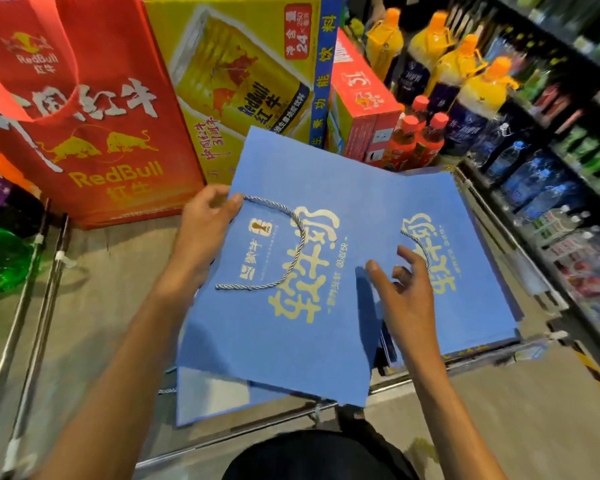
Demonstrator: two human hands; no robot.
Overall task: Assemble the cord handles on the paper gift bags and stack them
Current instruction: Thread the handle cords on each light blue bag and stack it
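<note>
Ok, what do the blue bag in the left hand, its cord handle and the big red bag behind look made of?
Blue bag: matte paper or thin card, judging by its flat stiff panel and crisp edges. Cord handle: twisted silvery-grey rope, its strands visible, slightly shiny, probably synthetic. Red bag: likely non-woven fabric, dull with a soft strap loop; blur leaves it open.

left hand (pixel 207 220) grips blue bag (pixel 274 348) edge | right hand (pixel 407 296) relaxed over bag stack (pixel 471 202)

Red tote (pixel 94 133) upright, back left. Yellow carton (pixel 243 74) just beside it, red box (pixel 361 109) to its right. Orange-topped bottles (pixel 465 74) behind red-capped bottles (pixel 420 140). Water bottles (pixel 534 181) in rows, far right. Green bottle (pixel 0 258) far left, by metal rails (pixel 32 289).
</note>
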